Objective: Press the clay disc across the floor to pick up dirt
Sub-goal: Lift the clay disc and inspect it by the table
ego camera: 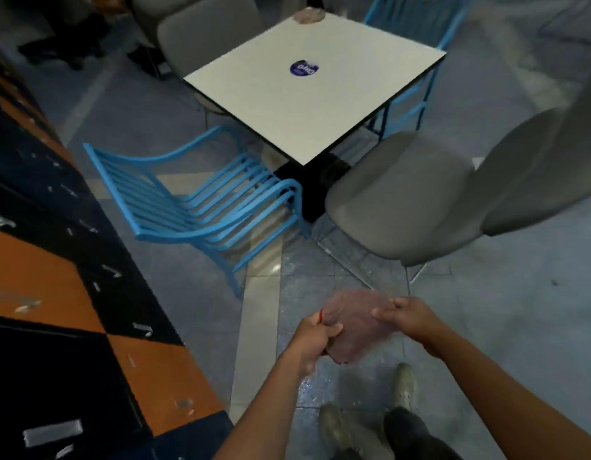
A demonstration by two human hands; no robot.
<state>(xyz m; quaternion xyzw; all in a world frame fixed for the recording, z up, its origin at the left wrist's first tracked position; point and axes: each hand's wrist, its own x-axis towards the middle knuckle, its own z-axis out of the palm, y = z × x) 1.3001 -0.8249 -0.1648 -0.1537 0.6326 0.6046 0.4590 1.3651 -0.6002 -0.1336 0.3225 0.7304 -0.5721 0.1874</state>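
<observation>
Your single head camera looks steeply down and forward: your shoes [403,390] at 6 o'clock, table [320,104] at 12.

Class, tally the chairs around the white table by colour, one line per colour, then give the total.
Blue slatted chairs: 2
Grey padded chairs: 2
Total: 4 chairs around the white table
</observation>
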